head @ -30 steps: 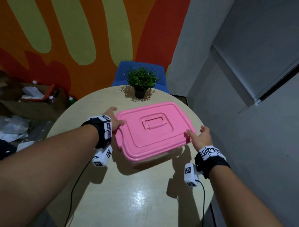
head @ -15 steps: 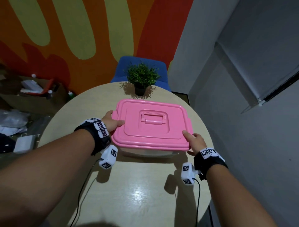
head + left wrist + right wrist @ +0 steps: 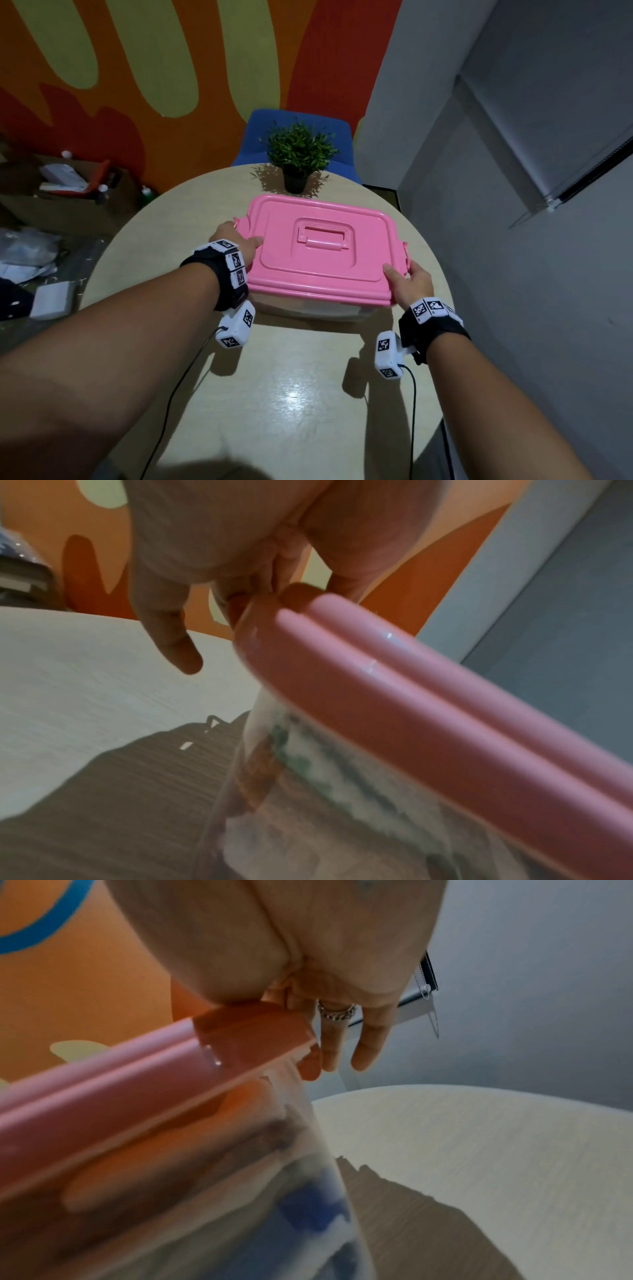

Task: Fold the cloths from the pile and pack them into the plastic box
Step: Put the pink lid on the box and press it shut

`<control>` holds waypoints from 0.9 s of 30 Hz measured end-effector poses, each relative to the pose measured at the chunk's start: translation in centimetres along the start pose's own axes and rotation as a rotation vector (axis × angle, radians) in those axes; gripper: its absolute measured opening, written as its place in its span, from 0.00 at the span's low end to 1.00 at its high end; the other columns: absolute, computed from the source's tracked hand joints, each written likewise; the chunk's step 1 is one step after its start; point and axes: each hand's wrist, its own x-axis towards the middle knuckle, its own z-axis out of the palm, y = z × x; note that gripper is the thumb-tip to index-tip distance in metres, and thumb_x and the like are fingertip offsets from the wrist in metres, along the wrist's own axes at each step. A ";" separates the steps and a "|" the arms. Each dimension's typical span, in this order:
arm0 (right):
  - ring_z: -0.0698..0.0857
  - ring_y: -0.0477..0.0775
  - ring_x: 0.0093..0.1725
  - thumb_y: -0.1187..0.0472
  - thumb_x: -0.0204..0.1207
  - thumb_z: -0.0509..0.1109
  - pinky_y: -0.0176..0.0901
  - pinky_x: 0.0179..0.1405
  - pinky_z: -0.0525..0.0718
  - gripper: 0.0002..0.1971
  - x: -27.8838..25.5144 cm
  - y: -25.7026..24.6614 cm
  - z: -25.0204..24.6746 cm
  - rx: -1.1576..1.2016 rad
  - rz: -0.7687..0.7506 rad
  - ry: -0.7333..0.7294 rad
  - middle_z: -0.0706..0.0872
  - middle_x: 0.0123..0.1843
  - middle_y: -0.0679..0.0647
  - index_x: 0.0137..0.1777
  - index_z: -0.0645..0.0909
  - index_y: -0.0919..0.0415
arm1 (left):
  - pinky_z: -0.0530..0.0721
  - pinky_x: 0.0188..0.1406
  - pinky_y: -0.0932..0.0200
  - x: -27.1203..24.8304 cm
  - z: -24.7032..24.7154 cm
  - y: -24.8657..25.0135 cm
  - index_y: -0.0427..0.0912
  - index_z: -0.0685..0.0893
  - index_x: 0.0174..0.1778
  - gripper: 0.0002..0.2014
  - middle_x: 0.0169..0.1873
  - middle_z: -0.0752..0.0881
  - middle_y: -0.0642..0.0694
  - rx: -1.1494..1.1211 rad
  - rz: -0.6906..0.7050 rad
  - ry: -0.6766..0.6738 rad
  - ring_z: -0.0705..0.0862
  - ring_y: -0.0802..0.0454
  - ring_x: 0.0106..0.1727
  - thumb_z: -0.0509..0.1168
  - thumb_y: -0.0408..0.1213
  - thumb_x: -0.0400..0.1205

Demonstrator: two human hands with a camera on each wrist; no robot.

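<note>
A pink lid [image 3: 318,246] with a moulded handle lies level on the clear plastic box [image 3: 308,310] in the middle of the round table. My left hand [image 3: 239,243] grips the lid's left end, thumb on top. My right hand [image 3: 411,281] holds the near right corner, thumb on top and fingers down beside the side clip [image 3: 253,1034]. In the left wrist view folded patterned cloths [image 3: 308,764] show through the box wall under the lid [image 3: 411,710]. The right wrist view shows blue and orange cloths [image 3: 308,1213] inside the box.
A small potted plant [image 3: 298,154] stands at the table's far edge, just behind the box, with a blue chair [image 3: 260,137] beyond it. Bare tabletop [image 3: 291,394] lies in front of the box. Boxes and clutter [image 3: 68,181] sit on the floor at left; a grey wall closes the right side.
The lid was tilted and held up over the box; it has come down level onto the box. Both hands stayed at its ends, thumbs now on top.
</note>
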 end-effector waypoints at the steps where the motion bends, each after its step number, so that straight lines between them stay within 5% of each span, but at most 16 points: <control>1: 0.91 0.64 0.45 0.46 0.70 0.76 0.64 0.49 0.90 0.25 0.1 0.1 0.0 -0.015 -0.004 0.001 0.91 0.52 0.54 0.68 0.81 0.48 | 0.76 0.71 0.44 0.0 0.0 0.0 0.42 0.63 0.85 0.38 0.78 0.74 0.37 0.002 -0.002 0.009 0.78 0.32 0.72 0.73 0.45 0.81; 9: 0.85 0.67 0.59 0.54 0.82 0.69 0.57 0.65 0.83 0.22 -0.7 -1.3 -0.2 -0.247 -0.117 0.063 0.88 0.61 0.60 0.75 0.77 0.52 | 0.82 0.60 0.50 -1.4 -0.2 0.9 0.41 0.79 0.76 0.26 0.66 0.84 0.34 0.159 0.113 0.108 0.84 0.32 0.61 0.72 0.44 0.82; 12: 0.83 0.69 0.61 0.54 0.85 0.65 0.56 0.63 0.81 0.21 -0.7 -1.3 -0.3 -0.346 -0.152 0.033 0.87 0.62 0.62 0.77 0.74 0.52 | 0.79 0.67 0.49 -1.8 -0.2 0.6 0.48 0.74 0.80 0.26 0.71 0.81 0.37 0.121 0.139 0.085 0.83 0.31 0.64 0.67 0.45 0.85; 14: 0.77 0.70 0.71 0.53 0.85 0.63 0.60 0.69 0.76 0.22 -0.6 -1.6 -0.2 -0.445 -0.147 0.047 0.79 0.73 0.60 0.78 0.71 0.54 | 0.82 0.62 0.49 -1.9 -0.7 0.5 0.54 0.68 0.83 0.28 0.72 0.80 0.39 0.025 0.142 -0.055 0.84 0.33 0.62 0.64 0.39 0.86; 16: 0.65 0.69 0.80 0.48 0.85 0.61 0.65 0.77 0.64 0.27 -1.0 -2.2 0.0 -0.557 -0.182 0.119 0.64 0.85 0.54 0.83 0.64 0.51 | 0.87 0.51 0.46 -2.0 -1.2 0.5 0.57 0.64 0.85 0.38 0.74 0.78 0.39 -0.206 0.150 -0.230 0.86 0.35 0.56 0.62 0.25 0.80; 18: 0.57 0.65 0.84 0.39 0.82 0.61 0.68 0.81 0.54 0.32 -2.2 -2.9 0.2 -0.615 -0.314 0.088 0.56 0.87 0.50 0.84 0.60 0.44 | 0.90 0.40 0.52 -3.0 -1.2 0.4 0.55 0.64 0.85 0.43 0.81 0.69 0.44 -0.407 0.173 -0.279 0.83 0.42 0.60 0.62 0.16 0.76; 20: 0.53 0.62 0.86 0.27 0.76 0.58 0.68 0.81 0.44 0.37 -3.4 -2.7 0.6 -0.745 -0.429 -0.072 0.54 0.87 0.48 0.83 0.57 0.38 | 0.90 0.46 0.59 -4.7 0.1 0.2 0.57 0.61 0.85 0.43 0.82 0.62 0.53 -0.331 0.291 -0.299 0.78 0.46 0.67 0.69 0.24 0.78; 21: 0.51 0.63 0.86 0.23 0.73 0.56 0.67 0.80 0.40 0.40 -3.8 -2.1 0.7 -0.835 -0.450 -0.132 0.51 0.88 0.48 0.83 0.55 0.37 | 0.85 0.63 0.48 -5.2 1.2 0.2 0.61 0.60 0.85 0.42 0.85 0.56 0.53 -0.154 0.379 -0.340 0.71 0.42 0.77 0.73 0.34 0.78; 22: 0.48 0.63 0.87 0.21 0.72 0.53 0.67 0.80 0.37 0.43 -3.8 -1.4 0.7 -0.926 -0.462 -0.154 0.48 0.89 0.49 0.85 0.51 0.37 | 0.68 0.78 0.35 -5.3 2.3 0.1 0.65 0.60 0.84 0.42 0.87 0.47 0.51 0.082 0.446 -0.370 0.57 0.37 0.85 0.75 0.44 0.77; 24: 0.43 0.64 0.87 0.20 0.72 0.46 0.71 0.82 0.38 0.44 -3.2 -0.3 0.3 -1.046 -0.475 -0.129 0.41 0.89 0.49 0.86 0.44 0.37 | 0.40 0.81 0.29 -4.7 4.0 0.0 0.71 0.56 0.83 0.42 0.85 0.31 0.51 0.444 0.521 -0.352 0.32 0.37 0.85 0.72 0.58 0.77; 27: 0.43 0.64 0.87 0.20 0.72 0.42 0.72 0.81 0.39 0.44 -1.1 -0.1 0.0 -1.087 -0.463 -0.107 0.40 0.89 0.49 0.86 0.41 0.37 | 0.29 0.76 0.27 -3.7 5.3 1.7 0.74 0.48 0.83 0.39 0.82 0.23 0.49 0.676 0.587 -0.323 0.22 0.40 0.82 0.64 0.63 0.81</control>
